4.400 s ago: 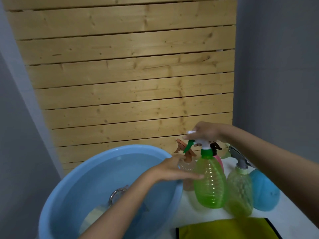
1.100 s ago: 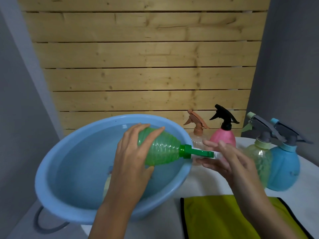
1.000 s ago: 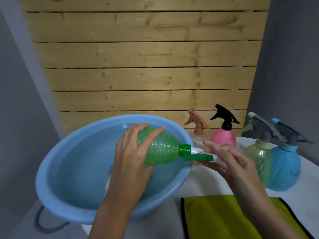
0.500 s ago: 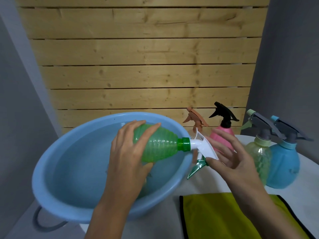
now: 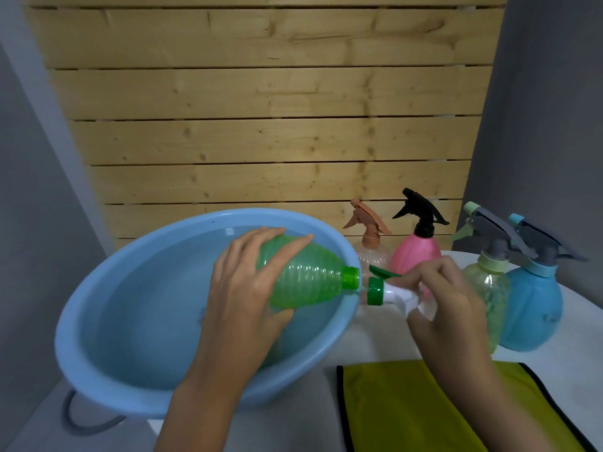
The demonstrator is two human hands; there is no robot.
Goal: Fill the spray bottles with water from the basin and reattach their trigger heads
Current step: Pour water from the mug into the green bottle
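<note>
My left hand (image 5: 241,298) grips a ribbed green spray bottle (image 5: 306,278), held on its side above the blue basin (image 5: 94,308) of water, neck pointing right. Its threaded neck is bare. My right hand (image 5: 447,298) holds the white trigger head (image 5: 391,293) with its green collar, a small gap off the neck. Four other spray bottles stand at the right with heads on: clear with an orange head (image 5: 372,249), pink with a black head (image 5: 416,252), pale green (image 5: 487,288), and blue (image 5: 532,305).
A yellow cloth (image 5: 408,409) with a black edge lies on the white table (image 5: 584,350) in front of the bottles. A wooden slat wall (image 5: 261,125) rises behind the basin. A grey loop (image 5: 70,415) hangs below the basin's near left rim.
The green bottle was lifted from among the others and laid sideways over the basin. My right hand turned the trigger head, and it has now come off the neck.
</note>
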